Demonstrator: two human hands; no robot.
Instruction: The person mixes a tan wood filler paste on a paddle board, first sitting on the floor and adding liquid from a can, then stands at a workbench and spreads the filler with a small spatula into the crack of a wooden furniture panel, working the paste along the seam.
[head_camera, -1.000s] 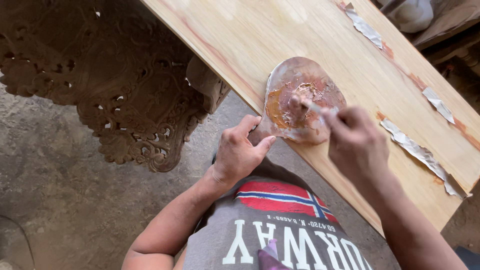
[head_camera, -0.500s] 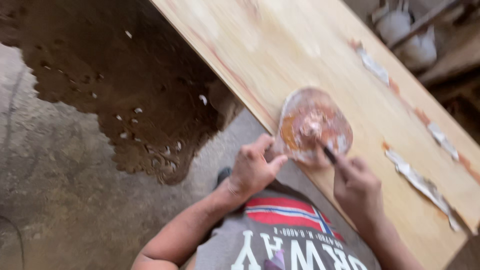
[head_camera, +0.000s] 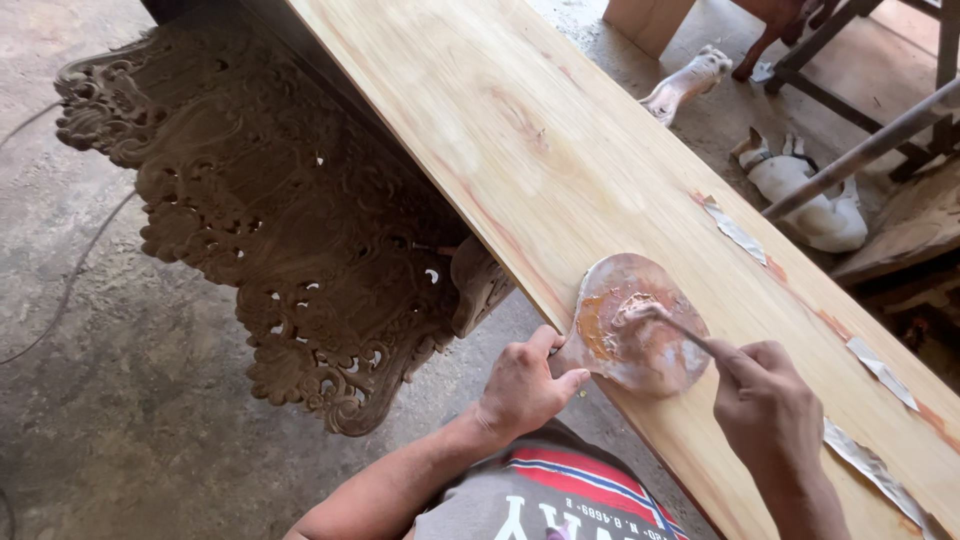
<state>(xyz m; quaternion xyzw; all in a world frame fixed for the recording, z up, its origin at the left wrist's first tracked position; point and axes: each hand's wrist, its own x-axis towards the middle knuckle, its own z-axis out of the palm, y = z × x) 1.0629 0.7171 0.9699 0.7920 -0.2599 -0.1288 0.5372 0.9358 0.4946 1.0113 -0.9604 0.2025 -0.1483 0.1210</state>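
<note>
Left hand (head_camera: 522, 388): pinched the smeared mixing palette's (head_camera: 640, 325) near edge.
Right hand (head_camera: 765, 400): closed on a thin spatula (head_camera: 672, 322), tip in the paste.
Technique: steady palette, short strokes.
Plank (head_camera: 520, 130): carried the palette.

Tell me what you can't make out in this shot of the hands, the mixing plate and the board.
- Head view: the tool's handle is hidden inside the right hand.
- Head view: the left hand covers the near edge of the round plate, so its grip there is unclear.
- Head view: the plywood board is cut off by the frame's top and bottom edges.
- Head view: the board hides part of the carved wooden panel.
</note>
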